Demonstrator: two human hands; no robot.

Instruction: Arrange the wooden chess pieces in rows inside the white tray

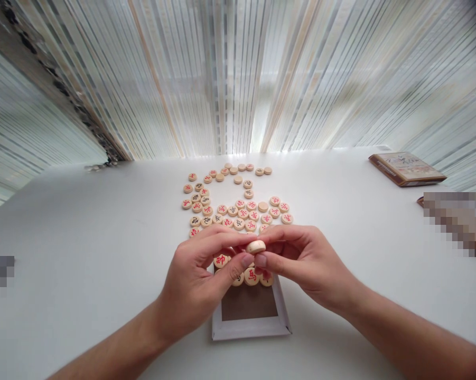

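Observation:
Between the fingertips of my left hand (206, 269) and my right hand (301, 258) is a round pale wooden piece (256, 247), held tilted on its side. Both hands pinch it above a shallow box tray (251, 330) with a white rim and brown bottom. Inside the tray lie several character pieces, among them a red-marked one (252, 276) and another red one (221, 260) at the left. My fingers hide part of the tray's far end. Beyond the hands, many loose round pieces (239, 224) with red or black characters lie spread on the white table.
On the white table (103, 253), a flat printed box (410, 168) lies at the back right. Nearer is a pixelated brown object (455, 221). A striped string curtain (222, 79) hangs behind the table's far edge. Another blurred dark patch shows at far left.

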